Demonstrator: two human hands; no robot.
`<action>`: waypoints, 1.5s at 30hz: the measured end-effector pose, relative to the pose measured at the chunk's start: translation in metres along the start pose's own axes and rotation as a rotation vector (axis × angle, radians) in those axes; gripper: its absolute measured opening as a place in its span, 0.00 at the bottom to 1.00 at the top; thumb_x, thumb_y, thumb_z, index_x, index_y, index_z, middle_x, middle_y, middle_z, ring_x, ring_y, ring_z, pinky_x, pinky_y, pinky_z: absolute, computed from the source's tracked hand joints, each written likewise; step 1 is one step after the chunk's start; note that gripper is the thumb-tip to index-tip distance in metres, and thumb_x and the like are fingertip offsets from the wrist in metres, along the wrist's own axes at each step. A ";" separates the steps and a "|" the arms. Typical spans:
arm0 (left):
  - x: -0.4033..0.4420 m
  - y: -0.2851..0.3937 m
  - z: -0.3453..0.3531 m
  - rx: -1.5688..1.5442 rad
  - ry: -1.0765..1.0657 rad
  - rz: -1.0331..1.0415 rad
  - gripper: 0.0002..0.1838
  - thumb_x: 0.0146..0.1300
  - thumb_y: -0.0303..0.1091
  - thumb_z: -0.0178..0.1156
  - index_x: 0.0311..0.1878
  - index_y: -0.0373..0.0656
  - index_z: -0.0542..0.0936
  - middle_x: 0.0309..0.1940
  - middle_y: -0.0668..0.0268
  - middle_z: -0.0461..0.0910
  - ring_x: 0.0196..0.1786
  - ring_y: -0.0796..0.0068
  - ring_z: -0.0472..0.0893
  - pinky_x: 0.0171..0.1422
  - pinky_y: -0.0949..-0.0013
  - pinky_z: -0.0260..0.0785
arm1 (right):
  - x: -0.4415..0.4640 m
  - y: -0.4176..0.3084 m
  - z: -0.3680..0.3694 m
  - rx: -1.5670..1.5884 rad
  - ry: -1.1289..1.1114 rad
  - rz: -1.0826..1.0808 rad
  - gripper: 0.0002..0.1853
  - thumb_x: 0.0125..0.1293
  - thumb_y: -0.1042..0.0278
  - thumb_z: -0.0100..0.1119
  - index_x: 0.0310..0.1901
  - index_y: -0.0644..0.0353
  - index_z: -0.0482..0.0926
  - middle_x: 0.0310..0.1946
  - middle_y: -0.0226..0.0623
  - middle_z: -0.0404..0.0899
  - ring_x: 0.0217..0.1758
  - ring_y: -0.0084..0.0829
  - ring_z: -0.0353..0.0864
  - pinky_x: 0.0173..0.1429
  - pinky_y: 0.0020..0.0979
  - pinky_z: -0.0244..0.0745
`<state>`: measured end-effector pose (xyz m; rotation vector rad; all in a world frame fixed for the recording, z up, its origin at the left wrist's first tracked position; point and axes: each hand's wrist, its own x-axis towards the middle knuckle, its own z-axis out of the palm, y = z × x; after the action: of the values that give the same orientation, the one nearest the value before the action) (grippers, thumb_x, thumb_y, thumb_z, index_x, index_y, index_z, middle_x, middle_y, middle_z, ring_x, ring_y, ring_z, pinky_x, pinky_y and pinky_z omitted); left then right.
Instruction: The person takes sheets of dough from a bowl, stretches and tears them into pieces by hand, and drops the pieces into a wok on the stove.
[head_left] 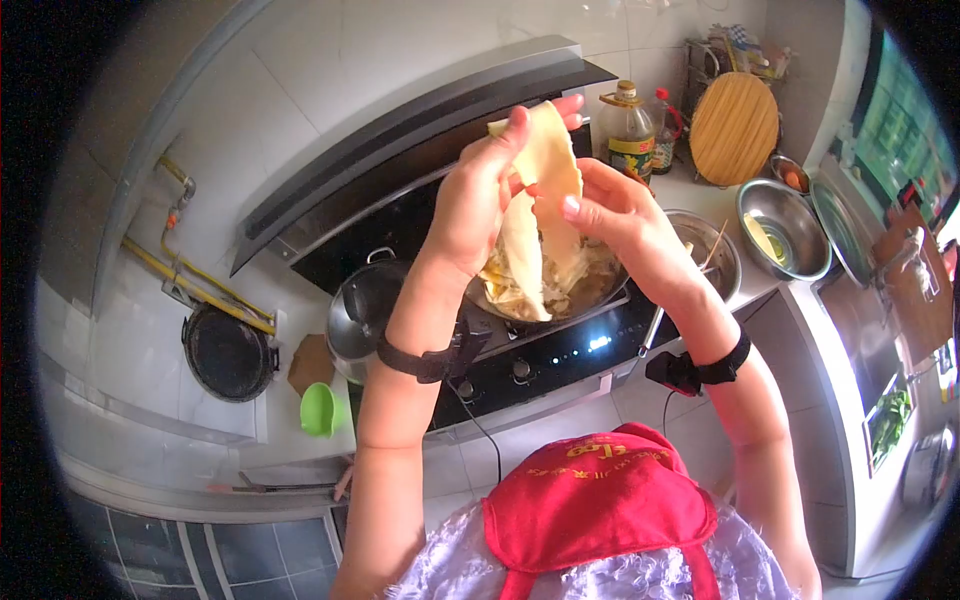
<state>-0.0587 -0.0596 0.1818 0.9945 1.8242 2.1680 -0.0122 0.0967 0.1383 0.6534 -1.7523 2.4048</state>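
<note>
Thin dough sheet (548, 150) is held up over the pan (606, 302), pinched at its upper end by L hand (478, 195) & at its right edge by R hand (612, 208); hands are close tog. Lower part is hung in strips, so tearing looks approx. half done, w/ the rest not yet let go. Chopped food (503, 277) is already in pan; stove display (598, 344) is lit. Pale yellow piece (762, 237) is left in steel bowl (803, 238), R side. Doneness can't be told.
</note>
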 end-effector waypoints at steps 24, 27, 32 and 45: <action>0.007 0.001 0.002 -0.144 0.184 -0.006 0.24 0.67 0.25 0.58 0.66 0.33 0.67 0.54 0.52 0.80 0.56 0.62 0.81 0.63 0.61 0.74 | 0.008 0.007 -0.008 -0.142 0.005 0.097 0.16 0.66 0.58 0.65 0.43 0.65 0.84 0.30 0.31 0.84 0.32 0.16 0.81 0.37 0.21 0.74; 0.005 0.004 -0.002 -0.128 0.263 -0.015 0.24 0.68 0.26 0.58 0.66 0.33 0.68 0.54 0.52 0.80 0.56 0.62 0.81 0.63 0.61 0.74 | 0.003 0.011 -0.007 -0.204 0.016 0.109 0.16 0.66 0.58 0.66 0.42 0.65 0.85 0.28 0.31 0.85 0.30 0.15 0.80 0.34 0.20 0.72; 0.004 0.000 0.000 -0.103 0.261 -0.004 0.22 0.68 0.28 0.58 0.64 0.33 0.70 0.54 0.54 0.80 0.55 0.63 0.81 0.62 0.62 0.74 | 0.000 0.011 -0.010 -0.238 -0.024 0.153 0.16 0.64 0.58 0.68 0.42 0.65 0.85 0.29 0.29 0.85 0.31 0.14 0.78 0.35 0.20 0.71; 0.001 0.009 -0.004 -0.006 0.248 0.014 0.20 0.68 0.28 0.58 0.62 0.33 0.72 0.50 0.53 0.82 0.52 0.63 0.83 0.59 0.63 0.76 | -0.004 0.028 -0.006 -0.214 -0.024 0.140 0.15 0.65 0.59 0.66 0.43 0.64 0.85 0.28 0.28 0.84 0.32 0.13 0.77 0.37 0.21 0.74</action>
<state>-0.0586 -0.0650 0.1903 0.7671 1.9146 2.3965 -0.0194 0.0937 0.1103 0.5528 -2.0922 2.2548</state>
